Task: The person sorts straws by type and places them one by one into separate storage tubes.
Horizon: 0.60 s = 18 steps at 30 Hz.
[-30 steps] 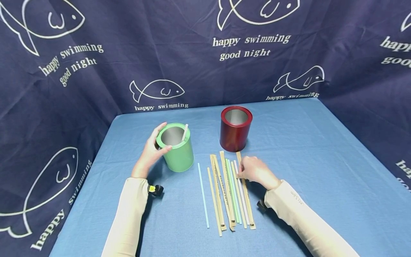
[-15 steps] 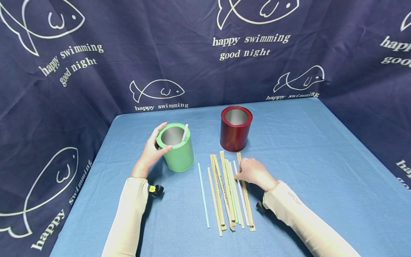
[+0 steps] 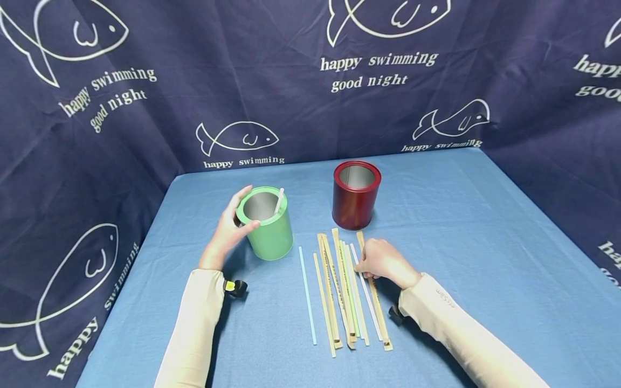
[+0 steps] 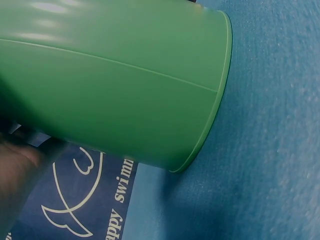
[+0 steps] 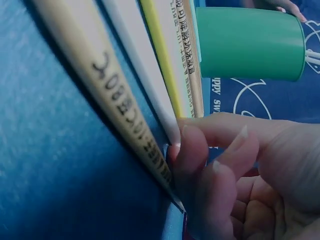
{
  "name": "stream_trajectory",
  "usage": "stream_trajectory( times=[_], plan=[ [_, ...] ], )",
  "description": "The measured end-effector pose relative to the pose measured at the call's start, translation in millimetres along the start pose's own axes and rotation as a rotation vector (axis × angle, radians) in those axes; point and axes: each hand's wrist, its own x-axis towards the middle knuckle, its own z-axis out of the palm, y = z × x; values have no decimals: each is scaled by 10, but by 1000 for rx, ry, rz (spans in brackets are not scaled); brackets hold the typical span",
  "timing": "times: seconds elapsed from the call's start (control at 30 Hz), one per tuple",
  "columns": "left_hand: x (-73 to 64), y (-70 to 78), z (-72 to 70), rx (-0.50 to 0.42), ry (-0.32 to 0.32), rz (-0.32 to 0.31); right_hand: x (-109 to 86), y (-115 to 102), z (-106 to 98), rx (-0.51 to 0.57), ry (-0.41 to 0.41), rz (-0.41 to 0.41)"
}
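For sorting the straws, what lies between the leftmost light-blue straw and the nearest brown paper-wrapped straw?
One thin yellowish straw lies between them; the head view shows it.

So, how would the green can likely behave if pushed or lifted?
The green can is probably light for its size: its open mouth shows a mostly hollow inside. It looks smooth and glossy, so may be slippery. Its base is broad, so it would likely slide rather than tip if pushed low.
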Motion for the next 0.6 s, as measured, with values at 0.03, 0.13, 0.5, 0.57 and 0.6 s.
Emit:
stream_trajectory(
  times=[0.03, 0.13, 0.5, 0.57, 0.6],
  plan=[
    [-2, -1, -2, 2, 1, -3, 1, -3, 2, 0, -1, 1],
    [-12, 6, -2, 4, 0, -8, 0, -3, 8, 20, -9, 3],
    [-13, 8, 2, 3, 2, -2, -14, 86, -19, 472, -70, -28],
    [-10, 10, 0, 5, 2, -5, -14, 96, -52, 540, -68, -24],
    [-10, 10, -1, 6, 3, -7, -12, 104, -66, 567, -70, -24]
  ],
)
